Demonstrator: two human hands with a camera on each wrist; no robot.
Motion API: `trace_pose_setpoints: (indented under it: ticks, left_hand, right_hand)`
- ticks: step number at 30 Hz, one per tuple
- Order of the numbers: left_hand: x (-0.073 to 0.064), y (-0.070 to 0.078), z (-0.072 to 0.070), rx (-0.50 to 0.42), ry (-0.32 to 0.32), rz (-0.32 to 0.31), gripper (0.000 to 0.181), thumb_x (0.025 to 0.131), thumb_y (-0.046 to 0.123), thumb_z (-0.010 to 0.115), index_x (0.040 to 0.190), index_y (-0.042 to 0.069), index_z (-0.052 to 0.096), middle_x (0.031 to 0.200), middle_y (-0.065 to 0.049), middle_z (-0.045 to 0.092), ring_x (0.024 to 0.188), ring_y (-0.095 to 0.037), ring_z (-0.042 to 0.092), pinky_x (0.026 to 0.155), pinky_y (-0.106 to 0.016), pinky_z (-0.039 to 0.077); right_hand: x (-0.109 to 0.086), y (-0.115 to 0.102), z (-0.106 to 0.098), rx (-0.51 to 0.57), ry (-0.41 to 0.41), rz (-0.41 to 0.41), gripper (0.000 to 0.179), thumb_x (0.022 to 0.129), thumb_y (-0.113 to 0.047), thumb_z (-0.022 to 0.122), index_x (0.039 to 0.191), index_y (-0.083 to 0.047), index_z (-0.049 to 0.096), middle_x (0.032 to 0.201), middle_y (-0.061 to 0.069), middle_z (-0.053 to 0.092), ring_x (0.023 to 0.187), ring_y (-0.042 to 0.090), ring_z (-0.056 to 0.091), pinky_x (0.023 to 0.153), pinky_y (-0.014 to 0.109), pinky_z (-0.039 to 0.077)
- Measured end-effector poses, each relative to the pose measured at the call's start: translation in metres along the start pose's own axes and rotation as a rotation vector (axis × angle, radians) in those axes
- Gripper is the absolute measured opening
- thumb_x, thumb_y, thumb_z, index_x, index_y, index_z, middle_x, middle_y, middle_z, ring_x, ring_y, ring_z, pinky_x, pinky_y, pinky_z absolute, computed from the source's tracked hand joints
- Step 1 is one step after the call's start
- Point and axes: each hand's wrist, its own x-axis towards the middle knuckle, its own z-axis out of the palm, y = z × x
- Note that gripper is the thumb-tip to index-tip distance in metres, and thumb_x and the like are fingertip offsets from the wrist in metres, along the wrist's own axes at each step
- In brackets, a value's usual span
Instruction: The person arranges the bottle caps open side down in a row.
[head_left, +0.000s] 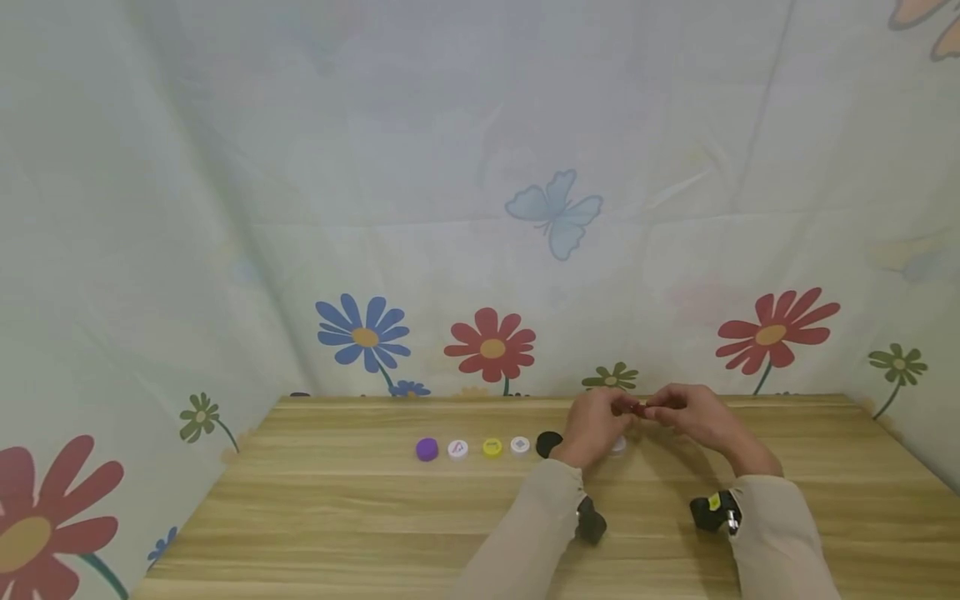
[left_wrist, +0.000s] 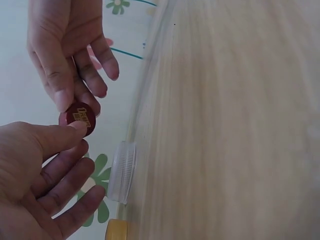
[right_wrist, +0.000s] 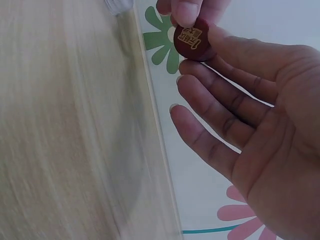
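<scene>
Both hands hold one dark red bottle cap (left_wrist: 80,116) with gold lettering on its top, raised above the far part of the table. My left hand (head_left: 595,423) pinches one side of it between thumb and fingers. On the opposite side, the thumb and fingertips of my right hand (head_left: 696,417) pinch it too. In the right wrist view the red cap (right_wrist: 191,42) faces the camera, and the other right fingers spread loosely below it. A clear ridged lid (left_wrist: 122,172) lies on the table near the left hand, partly hidden by it in the head view.
Left of the hands, a row of caps runs along the wooden table (head_left: 360,517): purple (head_left: 427,449), white with a pink mark (head_left: 457,449), yellow (head_left: 492,448), white with a grey mark (head_left: 520,445) and black (head_left: 548,442). A flowered cloth (head_left: 420,250) hangs behind.
</scene>
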Motion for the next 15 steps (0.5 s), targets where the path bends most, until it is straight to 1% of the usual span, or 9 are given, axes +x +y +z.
trace_pose_setpoints:
  ticks: [3, 7, 11, 15]
  left_hand:
    - [0.0002, -0.0017, -0.0004, 0.001, 0.006, 0.015, 0.013, 0.095, 0.015, 0.082, 0.108, 0.016, 0.083, 0.098, 0.01, 0.079, 0.091, 0.001, 0.067, 0.081, -0.016, 0.05]
    - [0.0007, -0.0035, -0.0005, 0.012, 0.008, 0.028, 0.011, 0.097, 0.02, 0.081, 0.108, 0.017, 0.083, 0.1, 0.012, 0.078, 0.091, 0.0, 0.067, 0.08, -0.016, 0.05]
    - [0.0004, -0.0043, -0.0002, 0.007, 0.006, 0.03, 0.012, 0.098, 0.022, 0.079, 0.108, 0.016, 0.083, 0.102, 0.011, 0.077, 0.094, -0.003, 0.068, 0.08, -0.017, 0.05]
    - [-0.0005, -0.0035, -0.0009, 0.008, 0.009, 0.05, 0.017, 0.098, 0.019, 0.079, 0.115, 0.016, 0.082, 0.103, 0.01, 0.078, 0.094, -0.003, 0.069, 0.08, -0.016, 0.05]
  right_hand:
    - [0.001, 0.0003, 0.0001, -0.005, 0.003, -0.025, 0.023, 0.102, -0.011, 0.072, 0.117, 0.006, 0.072, 0.111, 0.02, 0.074, 0.099, 0.031, 0.069, 0.076, 0.042, 0.06]
    - [0.0014, 0.0008, 0.0001, -0.006, 0.015, -0.052, 0.023, 0.101, -0.01, 0.073, 0.116, 0.007, 0.072, 0.109, 0.019, 0.074, 0.098, 0.032, 0.069, 0.073, 0.039, 0.058]
    - [0.0011, 0.0006, 0.0004, 0.001, 0.017, -0.031, 0.023, 0.101, -0.011, 0.073, 0.116, 0.006, 0.072, 0.11, 0.019, 0.074, 0.097, 0.03, 0.07, 0.073, 0.039, 0.059]
    - [0.0012, 0.0009, 0.0008, 0.016, 0.009, -0.02, 0.023, 0.102, -0.01, 0.07, 0.118, 0.007, 0.071, 0.11, 0.019, 0.075, 0.095, 0.029, 0.07, 0.076, 0.041, 0.06]
